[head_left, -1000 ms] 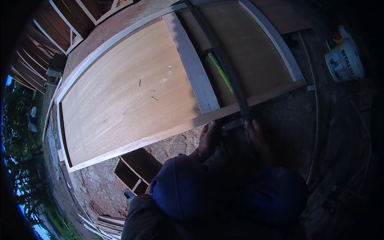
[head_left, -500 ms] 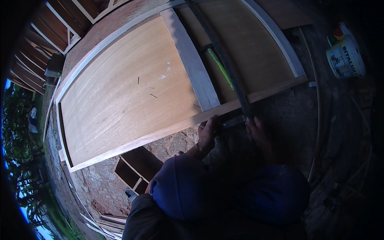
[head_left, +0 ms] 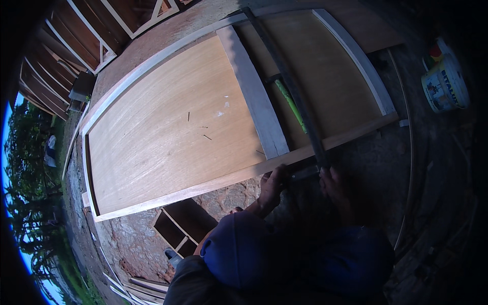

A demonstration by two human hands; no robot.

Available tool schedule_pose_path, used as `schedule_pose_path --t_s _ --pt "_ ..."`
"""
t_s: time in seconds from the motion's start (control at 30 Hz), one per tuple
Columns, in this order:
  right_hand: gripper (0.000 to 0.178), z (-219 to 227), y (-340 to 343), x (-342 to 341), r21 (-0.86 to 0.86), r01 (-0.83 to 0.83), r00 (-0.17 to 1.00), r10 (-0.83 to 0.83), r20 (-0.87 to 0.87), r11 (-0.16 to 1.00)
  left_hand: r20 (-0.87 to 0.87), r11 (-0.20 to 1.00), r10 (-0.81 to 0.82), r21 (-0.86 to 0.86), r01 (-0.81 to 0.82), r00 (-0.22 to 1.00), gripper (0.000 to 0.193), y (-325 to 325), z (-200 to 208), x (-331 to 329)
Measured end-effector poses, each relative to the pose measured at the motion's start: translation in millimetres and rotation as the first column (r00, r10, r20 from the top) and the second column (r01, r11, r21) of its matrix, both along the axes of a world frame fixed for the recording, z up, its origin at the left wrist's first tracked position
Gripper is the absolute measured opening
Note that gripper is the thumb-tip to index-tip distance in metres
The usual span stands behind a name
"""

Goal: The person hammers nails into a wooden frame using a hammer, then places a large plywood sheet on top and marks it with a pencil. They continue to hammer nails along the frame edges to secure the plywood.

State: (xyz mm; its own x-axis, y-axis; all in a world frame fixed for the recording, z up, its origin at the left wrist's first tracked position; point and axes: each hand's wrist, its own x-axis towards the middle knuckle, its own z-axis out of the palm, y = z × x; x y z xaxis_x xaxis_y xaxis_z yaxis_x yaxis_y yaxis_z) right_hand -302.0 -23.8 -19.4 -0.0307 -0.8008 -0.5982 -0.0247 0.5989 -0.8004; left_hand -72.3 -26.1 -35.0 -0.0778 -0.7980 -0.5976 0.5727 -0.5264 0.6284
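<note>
A large framed plywood panel (head_left: 168, 137) lies flat in front of the person, sunlit on the left and shaded on the right. Beyond its far left corner stand brown wooden frames (head_left: 81, 35) with pale edges. A long, dark bar clamp (head_left: 287, 79) spans the panel from the far rail (head_left: 173, 44) to the near rail (head_left: 193, 190), its near end reaching past that rail toward the person. Left of it, a pale wooden crosspiece (head_left: 254, 91) joins the two rails. The person's knees, in blue cloth (head_left: 239, 249), are bent at the lower edge. A white plastic bucket (head_left: 446, 86) stands well to the right, and a divided wooden box (head_left: 178, 223) sits on the ground left of the knees. The right hand (head_left: 334, 185) grasps the clamp's near end, fingers curled against it. The left hand (head_left: 273, 184) is at the near rail, just below the crosspiece, fingers bent; shade hides whether they grip anything. A green-handled hammer (head_left: 291, 107) lies on the panel between crosspiece and clamp. Smallest are the nails (head_left: 188, 116), scattered on the sunlit plywood, one of them near the crosspiece's lower end.
</note>
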Motion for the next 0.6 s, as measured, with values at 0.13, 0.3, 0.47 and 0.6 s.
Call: schedule_pose_path --t_s 0.13,0.3,0.47,0.6 --pt "0.022 1 1 -1 0.001 -0.017 0.999 0.017 -0.027 1.000 -0.027 1.000 -0.031 -0.002 0.031 0.999 0.023 -1 -2 4" --pt "0.028 4 -1 4 -0.035 -0.008 1.000 0.006 -0.029 0.999 -0.049 0.999 -0.047 -0.005 0.047 0.998 0.021 1 -4 7" --pt "0.026 -2 1 -5 -0.008 0.010 1.000 -0.010 0.003 1.000 -0.137 0.984 -0.169 0.041 0.176 0.976 0.036 8 20 8" --pt "0.026 1 -1 -1 -0.043 0.001 1.000 0.000 0.029 0.999 -0.357 0.808 -0.529 0.065 0.586 0.770 0.043 45 30 24"
